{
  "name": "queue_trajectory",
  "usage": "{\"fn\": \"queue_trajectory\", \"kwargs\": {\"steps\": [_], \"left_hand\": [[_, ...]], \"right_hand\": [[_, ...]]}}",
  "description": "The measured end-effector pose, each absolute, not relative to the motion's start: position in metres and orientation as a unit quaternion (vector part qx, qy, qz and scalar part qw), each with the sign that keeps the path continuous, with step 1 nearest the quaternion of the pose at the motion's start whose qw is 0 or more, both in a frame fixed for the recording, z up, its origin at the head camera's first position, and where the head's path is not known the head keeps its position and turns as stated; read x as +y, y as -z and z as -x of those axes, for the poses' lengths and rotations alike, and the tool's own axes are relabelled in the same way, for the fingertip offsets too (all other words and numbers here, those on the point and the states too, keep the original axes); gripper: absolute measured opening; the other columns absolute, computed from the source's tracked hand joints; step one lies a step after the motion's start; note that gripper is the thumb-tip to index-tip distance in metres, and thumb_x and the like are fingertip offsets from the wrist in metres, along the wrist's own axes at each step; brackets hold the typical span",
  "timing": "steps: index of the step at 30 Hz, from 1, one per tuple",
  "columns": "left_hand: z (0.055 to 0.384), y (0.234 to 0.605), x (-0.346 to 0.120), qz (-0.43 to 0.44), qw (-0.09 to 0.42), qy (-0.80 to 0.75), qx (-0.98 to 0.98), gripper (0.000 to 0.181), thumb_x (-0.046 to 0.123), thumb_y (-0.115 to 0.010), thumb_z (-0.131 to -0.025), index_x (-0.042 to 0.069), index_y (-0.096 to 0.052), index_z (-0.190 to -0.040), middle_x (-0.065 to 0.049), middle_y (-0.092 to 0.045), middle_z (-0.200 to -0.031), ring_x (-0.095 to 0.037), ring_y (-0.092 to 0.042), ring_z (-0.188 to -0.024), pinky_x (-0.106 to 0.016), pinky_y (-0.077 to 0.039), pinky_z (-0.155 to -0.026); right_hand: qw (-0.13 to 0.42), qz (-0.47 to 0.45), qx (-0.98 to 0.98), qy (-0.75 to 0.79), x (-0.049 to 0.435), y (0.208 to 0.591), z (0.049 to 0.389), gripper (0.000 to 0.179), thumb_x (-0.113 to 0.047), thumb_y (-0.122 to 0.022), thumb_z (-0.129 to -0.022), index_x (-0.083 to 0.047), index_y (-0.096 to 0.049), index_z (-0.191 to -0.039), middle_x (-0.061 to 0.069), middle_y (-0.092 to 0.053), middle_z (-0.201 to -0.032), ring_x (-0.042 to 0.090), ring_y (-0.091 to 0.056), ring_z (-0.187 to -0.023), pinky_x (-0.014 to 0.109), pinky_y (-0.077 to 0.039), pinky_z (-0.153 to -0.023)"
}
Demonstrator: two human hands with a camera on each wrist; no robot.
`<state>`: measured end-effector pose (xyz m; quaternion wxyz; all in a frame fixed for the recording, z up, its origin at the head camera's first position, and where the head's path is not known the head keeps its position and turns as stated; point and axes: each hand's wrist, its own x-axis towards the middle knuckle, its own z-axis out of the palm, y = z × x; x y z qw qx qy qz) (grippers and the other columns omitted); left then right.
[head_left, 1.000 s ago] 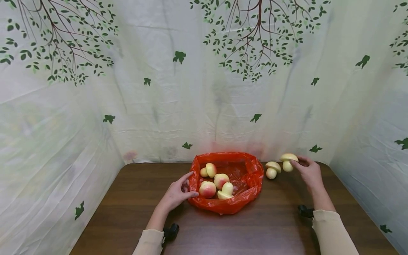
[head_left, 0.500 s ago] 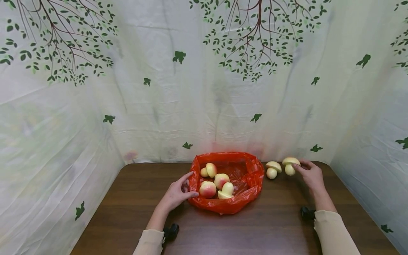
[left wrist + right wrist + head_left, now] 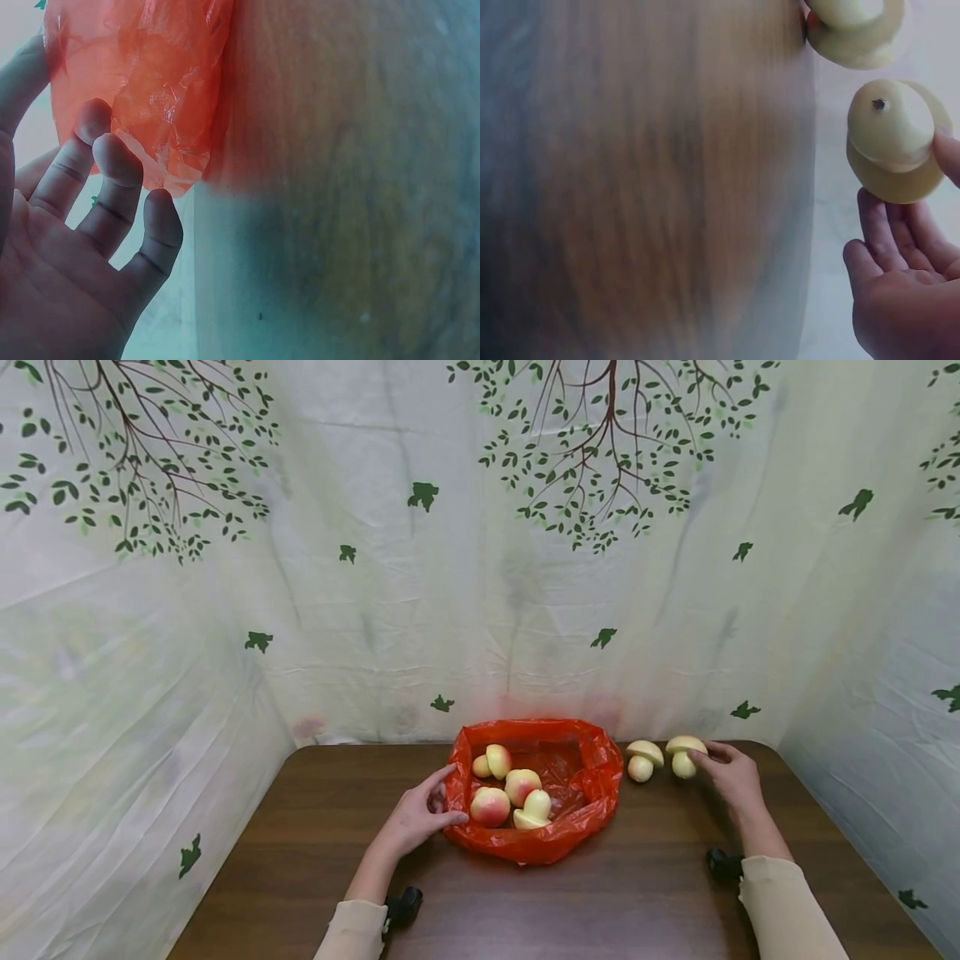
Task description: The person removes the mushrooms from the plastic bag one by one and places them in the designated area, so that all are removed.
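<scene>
My left hand (image 3: 411,814) holds the left rim of an open red plastic bag (image 3: 581,818). In the left wrist view its bent fingers (image 3: 116,165) lie against the bag's outside, and the bag's wall partly hides the thumb. Inside the bag are two round red-and-yellow fruits (image 3: 491,807) and two pale mushrooms (image 3: 532,810). Over on the right, my right hand (image 3: 733,777) pinches the cap of a pale yellow mushroom (image 3: 684,756), which is upright at the table's back edge. Just left of it, a similar mushroom (image 3: 642,762) leans on the table.
A dark brown wooden table (image 3: 525,910) lies under everything. Behind and beside it hangs a pale curtain (image 3: 480,610) printed with branches and leaves. Each wrist wears a black camera (image 3: 405,906) close to a cream sleeve (image 3: 352,931).
My right hand has brought its mushroom down and slightly to the right, near the table's back edge. The left hand, the bag and its contents stay in place.
</scene>
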<state>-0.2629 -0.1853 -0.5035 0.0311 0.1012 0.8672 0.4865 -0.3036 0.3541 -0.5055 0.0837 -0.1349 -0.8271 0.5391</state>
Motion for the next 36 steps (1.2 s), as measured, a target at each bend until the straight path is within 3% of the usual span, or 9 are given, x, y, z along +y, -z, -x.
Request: {"fn": "queue_trajectory", "kwargs": {"steps": [6, 9, 16, 24, 36], "left_hand": [[0.262, 0.504, -0.185, -0.102, 0.031, -0.49, 0.865, 0.084, 0.032, -0.09, -0.085, 0.02, -0.051, -0.159, -0.006, -0.057, -0.097, -0.019, -0.052, -0.081, -0.028, -0.048, -0.063], [0.261, 0.503, -0.185, -0.101, 0.03, -0.486, 0.868, 0.084, 0.033, -0.09, -0.085, 0.02, -0.05, -0.159, -0.005, -0.057, -0.097, -0.018, -0.052, -0.081, -0.028, -0.048, -0.063], [0.262, 0.502, -0.184, -0.099, 0.031, -0.483, 0.869, 0.084, 0.034, -0.09, -0.085, 0.021, -0.051, -0.158, -0.005, -0.057, -0.097, -0.019, -0.053, -0.081, -0.029, -0.05, -0.062], [0.263, 0.503, -0.184, -0.104, 0.031, -0.476, 0.873, 0.085, 0.037, -0.089, -0.085, 0.02, -0.05, -0.159, -0.005, -0.057, -0.097, -0.019, -0.053, -0.081, -0.029, -0.049, -0.062], [0.261, 0.502, -0.184, -0.099, 0.037, -0.478, 0.872, 0.086, 0.038, -0.09, -0.085, 0.021, -0.05, -0.159, -0.005, -0.057, -0.098, -0.021, -0.053, -0.083, -0.03, -0.051, -0.063]], "right_hand": [[0.082, 0.136, -0.824, -0.544, 0.355, 0.508, 0.303, 0.066, -0.039, -0.073, -0.101, 0.005, -0.055, -0.147, -0.017, -0.063, -0.104, -0.014, -0.051, -0.087, 0.01, -0.044, -0.078], [0.08, 0.134, -0.824, -0.545, 0.354, 0.508, 0.302, 0.067, -0.039, -0.073, -0.101, 0.005, -0.055, -0.147, -0.019, -0.063, -0.103, -0.015, -0.051, -0.087, 0.011, -0.044, -0.08], [0.068, 0.134, -0.832, -0.535, 0.355, 0.511, 0.303, 0.068, -0.04, -0.072, -0.101, 0.005, -0.054, -0.149, 0.004, -0.066, -0.125, -0.015, -0.049, -0.088, 0.013, -0.043, -0.083], [0.059, 0.138, -0.834, -0.53, 0.355, 0.514, 0.303, 0.07, -0.04, -0.07, -0.102, 0.007, -0.051, -0.151, 0.021, -0.06, -0.14, -0.011, -0.049, -0.093, 0.013, -0.042, -0.083], [0.044, 0.137, -0.834, -0.532, 0.353, 0.516, 0.305, 0.073, -0.042, -0.067, -0.104, 0.007, -0.046, -0.154, 0.029, -0.048, -0.155, 0.027, -0.052, -0.127, 0.022, -0.041, -0.092]]}}
